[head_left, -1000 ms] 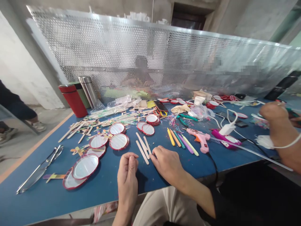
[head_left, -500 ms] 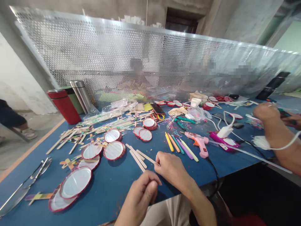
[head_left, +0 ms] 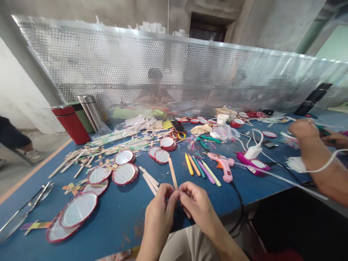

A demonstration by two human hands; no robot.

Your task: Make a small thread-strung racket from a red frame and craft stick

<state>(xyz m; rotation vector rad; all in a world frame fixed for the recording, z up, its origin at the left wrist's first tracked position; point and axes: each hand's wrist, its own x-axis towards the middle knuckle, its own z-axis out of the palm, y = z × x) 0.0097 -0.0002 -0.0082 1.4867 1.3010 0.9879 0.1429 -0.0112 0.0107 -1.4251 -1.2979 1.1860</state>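
Dial: centred on the grip; 12 o'clock is straight ahead.
Red flask: 10 o'clock, standing on the blue table.
Red-rimmed discs: 9 o'clock, two overlapping; more toward 10.
Loose sticks: 10 o'clock, flat, near the left hand.
Left hand: thumb and finger pinch the wooden stick's near end.
Wooden stick: between both hands' fingertips, far end toward 12.
Right hand: fingertips meet the left's, pinching the same end.
Coloured pens: between 1 and 2 o'clock, side by side.
Pink glue gun: 2 o'clock, just right of the pens.
Co-worker's arm: between 2 and 3, well apart.
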